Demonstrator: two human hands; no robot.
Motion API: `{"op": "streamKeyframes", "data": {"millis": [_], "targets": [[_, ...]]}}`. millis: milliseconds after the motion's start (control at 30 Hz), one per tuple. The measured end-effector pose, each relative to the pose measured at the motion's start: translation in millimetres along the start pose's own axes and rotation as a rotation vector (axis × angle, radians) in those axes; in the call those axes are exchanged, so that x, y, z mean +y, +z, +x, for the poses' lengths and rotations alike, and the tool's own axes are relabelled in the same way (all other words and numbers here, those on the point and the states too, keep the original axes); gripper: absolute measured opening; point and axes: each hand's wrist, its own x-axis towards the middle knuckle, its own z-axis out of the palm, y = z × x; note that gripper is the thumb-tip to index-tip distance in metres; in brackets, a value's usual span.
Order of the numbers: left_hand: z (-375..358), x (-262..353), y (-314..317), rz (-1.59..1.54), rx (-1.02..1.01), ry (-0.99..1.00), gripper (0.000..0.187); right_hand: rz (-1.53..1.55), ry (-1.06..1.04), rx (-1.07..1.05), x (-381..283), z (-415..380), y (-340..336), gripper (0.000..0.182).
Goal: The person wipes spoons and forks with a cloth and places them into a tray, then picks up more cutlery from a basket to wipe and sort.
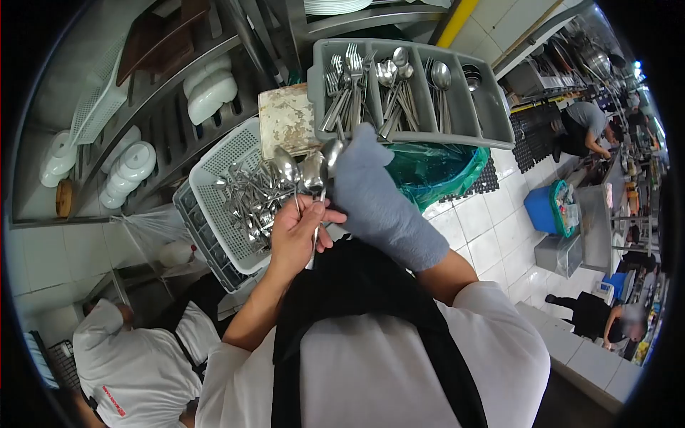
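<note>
My left hand (303,232) is closed around several metal spoons (314,173), their bowls pointing up and away from me. A blue-grey cloth (382,192) covers my right hand and wrist like a mitten, hiding the fingers. Against the cloth's left edge is another spoon bowl (332,151); whether the covered fingers grip it is hidden. Left of my hands, a white perforated basket (207,192) holds a jumbled heap of cutlery (250,196). Beyond them a grey cutlery tray (499,125) has forks (352,68) in its left compartment and spoons (441,75) in others.
A worn, stained board (285,118) lies between basket and tray. Under the tray hangs a green plastic bag (435,171). White bowls (132,164) stand on the metal rack at left. A person in a white shirt (143,349) is close by at lower left; others work at far right.
</note>
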Motion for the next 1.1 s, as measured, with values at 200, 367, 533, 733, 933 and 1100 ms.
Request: {"op": "streamKeyframes", "data": {"millis": [200,367,533,733,933,1100], "targets": [[2,-12,8,-0.104,0.070,0.006,0.017,0.067,-0.061,0.389,0,4,24,0.026],[-6,-4,15,-0.029,0.031,-0.018,0.015,0.042,0.240,0.285,-1,15,13,0.016],[-13,7,12,0.110,0.056,0.061,0.014,-0.340,0.253,0.169,5,18,0,0.012],[-12,1,8,0.062,0.066,0.074,0.016,-0.143,0.227,0.054,13,7,4,0.024],[-12,-7,13,-0.035,0.000,0.039,0.021,-0.014,0.244,-0.108,3,-3,-9,0.046],[-18,-6,13,0.033,-0.029,0.036,0.020,-0.136,0.226,0.049,-8,-1,-37,0.025]]}}
